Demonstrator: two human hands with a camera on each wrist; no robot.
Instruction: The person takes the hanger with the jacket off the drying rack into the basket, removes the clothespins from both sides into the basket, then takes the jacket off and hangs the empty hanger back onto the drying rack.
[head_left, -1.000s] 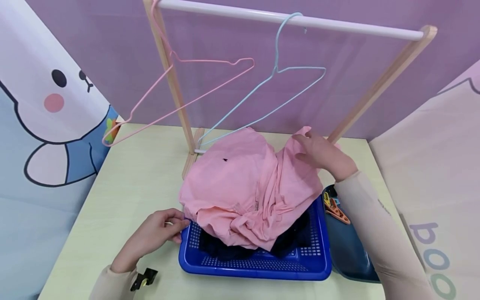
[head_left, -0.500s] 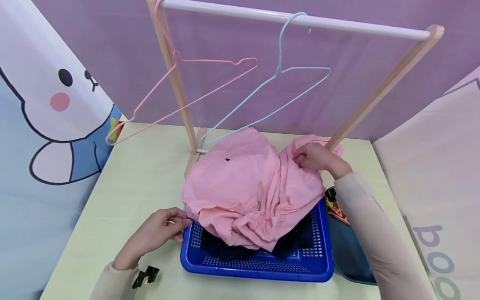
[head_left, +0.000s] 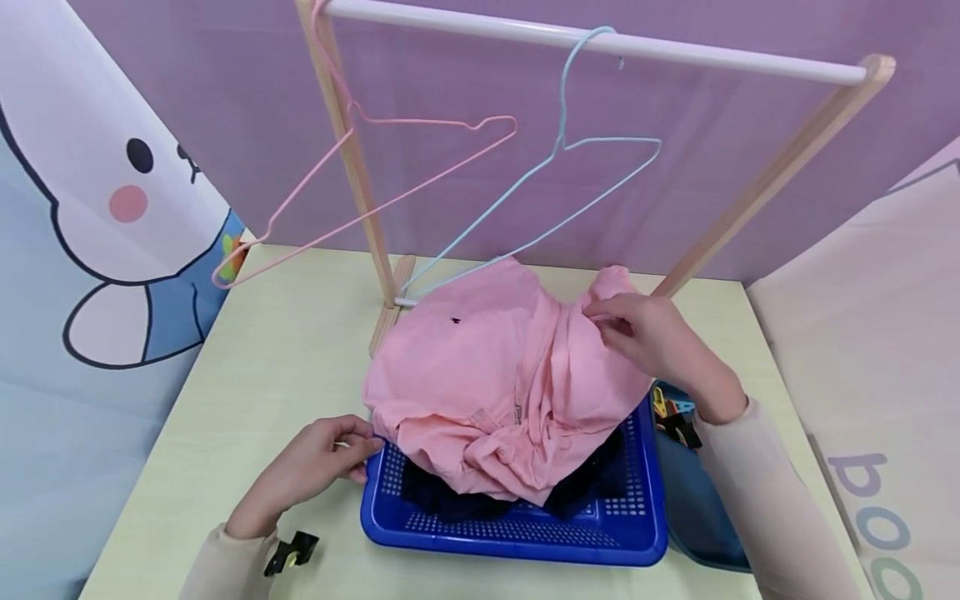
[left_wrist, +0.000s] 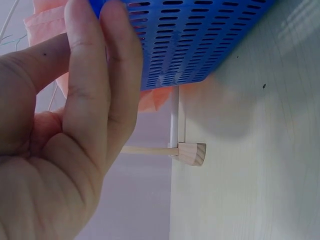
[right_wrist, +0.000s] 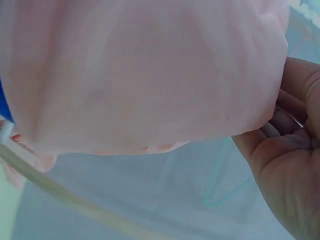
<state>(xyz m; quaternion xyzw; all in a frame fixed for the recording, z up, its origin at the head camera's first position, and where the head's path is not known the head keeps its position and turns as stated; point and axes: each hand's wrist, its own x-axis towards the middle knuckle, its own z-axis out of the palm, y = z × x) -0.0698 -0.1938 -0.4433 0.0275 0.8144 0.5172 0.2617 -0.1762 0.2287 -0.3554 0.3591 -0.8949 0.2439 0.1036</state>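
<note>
A bunched pink garment point(head_left: 465, 367) with a small black mark lies heaped over the blue plastic basket point(head_left: 517, 546) and spills past its far side. Dark cloth point(head_left: 450, 496) shows beneath it inside the basket. My right hand point(head_left: 660, 337) pinches the garment's upper right part between thumb and fingers; in the right wrist view the pink cloth point(right_wrist: 150, 80) hangs from that hand. My left hand point(head_left: 322, 458) holds the basket's left rim with thumb and fingertips, and the left wrist view shows its fingers at the perforated basket wall point(left_wrist: 180, 40).
A wooden rack point(head_left: 772, 179) with a white bar stands behind, carrying a pink hanger point(head_left: 420, 187) and a light blue hanger point(head_left: 555, 229). Right of the basket sits a dark teal tray point(head_left: 705, 508) with coloured clips point(head_left: 675, 408). A black clip point(head_left: 292, 552) is beside my left wrist.
My right hand has come away from the garment's far top edge, taken hold of a fold lower down and lifted it slightly. My left hand has stayed on the basket rim.
</note>
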